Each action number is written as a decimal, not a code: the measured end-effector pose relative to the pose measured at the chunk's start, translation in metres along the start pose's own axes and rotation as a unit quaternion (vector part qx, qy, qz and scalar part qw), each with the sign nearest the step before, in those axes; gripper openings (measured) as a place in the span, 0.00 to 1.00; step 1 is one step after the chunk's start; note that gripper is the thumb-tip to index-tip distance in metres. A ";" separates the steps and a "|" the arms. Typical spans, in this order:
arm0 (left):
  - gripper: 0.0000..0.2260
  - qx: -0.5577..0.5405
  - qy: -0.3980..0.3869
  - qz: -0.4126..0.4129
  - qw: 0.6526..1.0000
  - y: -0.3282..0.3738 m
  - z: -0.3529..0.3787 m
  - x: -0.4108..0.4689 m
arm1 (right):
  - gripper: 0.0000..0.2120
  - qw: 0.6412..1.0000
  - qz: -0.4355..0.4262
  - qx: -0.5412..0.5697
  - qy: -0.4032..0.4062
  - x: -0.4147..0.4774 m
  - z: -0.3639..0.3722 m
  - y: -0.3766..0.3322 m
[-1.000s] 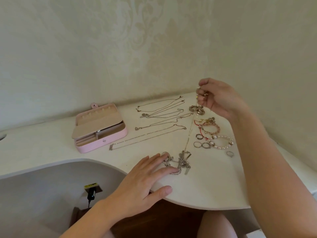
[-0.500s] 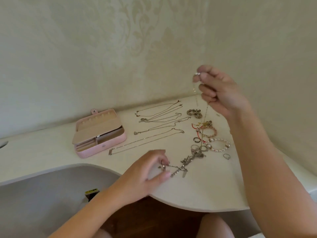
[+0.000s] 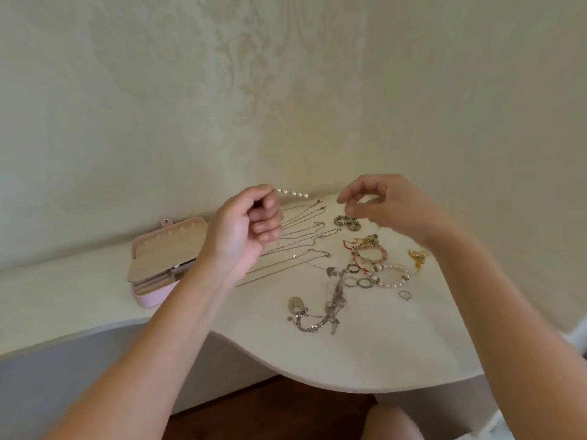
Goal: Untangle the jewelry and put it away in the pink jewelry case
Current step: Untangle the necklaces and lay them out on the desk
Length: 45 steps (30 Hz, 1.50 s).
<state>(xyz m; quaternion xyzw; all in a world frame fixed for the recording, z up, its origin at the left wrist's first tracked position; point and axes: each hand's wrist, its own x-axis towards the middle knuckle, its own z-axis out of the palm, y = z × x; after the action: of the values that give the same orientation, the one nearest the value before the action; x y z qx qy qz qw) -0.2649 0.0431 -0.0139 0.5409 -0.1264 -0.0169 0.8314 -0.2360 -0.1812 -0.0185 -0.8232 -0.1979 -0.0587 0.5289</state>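
1. The white table (image 3: 381,354) fills the lower middle of the frame, against a pale patterned wall.
2. The left hand (image 3: 247,227), at the centre, is lifted above the table with its fingers curled in. It grasps a pearl strand (image 3: 292,193), which sticks out to the right from the top of the fist.
3. The right hand (image 3: 390,208), right of centre, brings thumb and forefinger together. If they pinch something, I cannot tell.
4. The pink jewelry case (image 3: 149,298) lies open at centre left, partly behind the left wrist.
5. Thin chains (image 3: 305,230) lie in rows on the table under the hands.
6. A silver tangle (image 3: 332,301) lies below centre, with bracelets (image 3: 392,268) and rings (image 3: 360,282) just to its right.
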 end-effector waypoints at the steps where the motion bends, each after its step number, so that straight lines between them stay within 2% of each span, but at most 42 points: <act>1: 0.14 -0.033 0.004 -0.006 0.999 0.002 -0.003 -0.001 | 0.05 0.999 0.027 0.032 0.003 -0.002 0.005 0.012; 4: 0.13 -0.078 0.003 -0.030 0.996 0.001 -0.008 -0.003 | 0.12 0.979 0.094 0.183 -0.003 -0.010 0.020 0.039; 7: 0.12 -0.080 -0.004 -0.063 0.995 -0.001 -0.008 -0.008 | 0.16 0.927 0.155 0.341 -0.021 -0.019 0.037 0.051; 10: 0.10 -0.060 -0.013 -0.087 0.994 0.001 -0.006 -0.009 | 0.22 0.877 0.221 0.425 -0.033 -0.023 0.042 0.056; 12: 0.12 -0.040 -0.030 -0.102 0.994 0.005 -0.005 -0.008 | 0.26 0.864 0.237 0.440 -0.061 -0.023 0.043 0.054; 16: 0.14 0.000 -0.065 -0.102 0.993 0.012 -0.004 -0.003 | 0.29 0.869 0.222 0.435 -0.073 -0.019 0.049 0.053; 19: 0.13 0.025 -0.079 -0.089 0.993 0.013 -0.002 0.002 | 0.32 0.869 0.230 0.421 -0.119 -0.018 0.056 0.051; 22: 0.13 0.007 -0.069 -0.066 0.995 0.015 -0.004 0.010 | 0.32 0.893 0.251 0.340 -0.154 -0.022 0.059 0.046; 25: 0.16 0.011 -0.040 -0.065 0.997 0.025 -0.011 0.020 | 0.25 0.930 0.241 0.239 -0.140 -0.029 0.057 0.051; 28: 0.15 0.113 -0.057 -0.104 0.986 0.038 -0.016 0.024 | 0.14 0.952 0.207 0.183 -0.134 -0.037 0.052 0.057; 30: 0.15 0.186 -0.086 -0.124 0.971 0.046 -0.016 0.025 | 0.09 0.957 0.186 0.185 -0.126 -0.041 0.049 0.062; 34: 0.17 0.278 -0.117 -0.131 0.945 0.061 -0.010 0.027 | 0.13 0.965 0.163 0.170 -0.116 -0.045 0.046 0.064; 41: 0.20 0.293 -0.163 -0.128 0.934 0.070 -0.004 0.025 | 0.07 0.962 0.121 0.224 -0.097 -0.044 0.049 0.068; 45: 0.21 0.298 -0.195 -0.130 0.925 0.069 0.000 0.021 | 0.11 0.966 0.107 0.220 -0.086 -0.044 0.050 0.069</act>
<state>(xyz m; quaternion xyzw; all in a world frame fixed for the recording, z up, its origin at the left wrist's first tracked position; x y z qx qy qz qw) -0.2520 0.0683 0.0527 0.7616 -0.2141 -0.1911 0.5811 -0.2554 -0.1736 -0.1122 -0.7052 -0.1612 0.1138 0.6810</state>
